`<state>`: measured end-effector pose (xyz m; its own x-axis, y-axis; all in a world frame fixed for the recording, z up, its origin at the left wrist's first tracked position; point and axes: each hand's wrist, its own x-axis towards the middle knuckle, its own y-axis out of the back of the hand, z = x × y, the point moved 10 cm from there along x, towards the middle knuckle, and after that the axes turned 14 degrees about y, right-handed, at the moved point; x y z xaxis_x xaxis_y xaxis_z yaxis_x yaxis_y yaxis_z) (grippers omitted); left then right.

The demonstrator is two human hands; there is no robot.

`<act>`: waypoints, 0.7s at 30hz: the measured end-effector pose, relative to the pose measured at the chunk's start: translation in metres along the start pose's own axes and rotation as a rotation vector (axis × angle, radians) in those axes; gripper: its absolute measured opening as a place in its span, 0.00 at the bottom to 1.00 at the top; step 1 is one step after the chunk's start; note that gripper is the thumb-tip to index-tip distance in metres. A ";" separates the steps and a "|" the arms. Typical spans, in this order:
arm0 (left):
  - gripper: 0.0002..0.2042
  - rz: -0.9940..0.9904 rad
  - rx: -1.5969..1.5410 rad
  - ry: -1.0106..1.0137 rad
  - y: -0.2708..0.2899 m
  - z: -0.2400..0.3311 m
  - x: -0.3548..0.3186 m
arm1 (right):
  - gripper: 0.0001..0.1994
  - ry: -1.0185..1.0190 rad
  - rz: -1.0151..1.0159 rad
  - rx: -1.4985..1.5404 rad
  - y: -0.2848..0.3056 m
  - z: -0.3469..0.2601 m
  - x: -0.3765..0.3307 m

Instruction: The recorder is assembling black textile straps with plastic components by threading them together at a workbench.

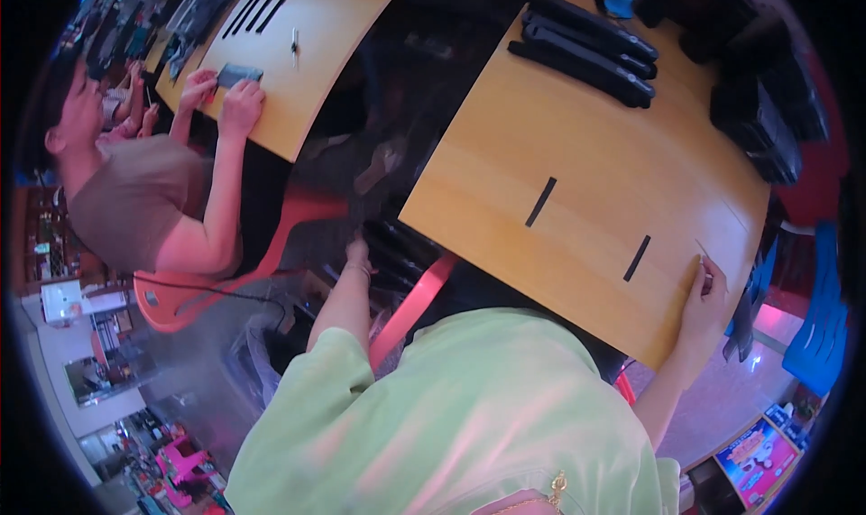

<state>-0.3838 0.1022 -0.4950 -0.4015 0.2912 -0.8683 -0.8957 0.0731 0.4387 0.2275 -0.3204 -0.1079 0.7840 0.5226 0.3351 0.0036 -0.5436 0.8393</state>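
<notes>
Thin tool point(702, 246) in right hand point(703, 306), near black strip point(637, 258)

To my left I see a person point(135, 199) in a brown shirt on a red chair point(171, 306), at a second table point(327, 37) with dark strips point(281, 4) on it. Far right, I have a blue chair point(816, 308) and, lower, a colourful poster point(758, 461).

Pinkish light brightens the table point(478, 163); glare spots the floor point(704, 407); dark, bending edges seem blurred.
</notes>
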 end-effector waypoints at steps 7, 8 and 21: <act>0.12 0.017 -0.333 -0.738 -0.003 0.117 -0.105 | 0.07 0.017 0.042 0.109 -0.025 0.003 0.005; 0.09 -0.042 -0.474 -0.936 -0.007 0.148 -0.170 | 0.07 0.014 0.084 0.144 -0.007 0.009 0.000; 0.17 -0.388 0.560 -2.283 -0.292 0.142 -0.627 | 0.08 -0.066 0.106 0.365 -0.007 0.021 0.000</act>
<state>0.1567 0.0332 -0.0455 0.8149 0.3457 0.4653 -0.5761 0.3936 0.7164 0.2406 -0.3300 -0.1229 0.8301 0.4141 0.3735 0.1318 -0.7965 0.5902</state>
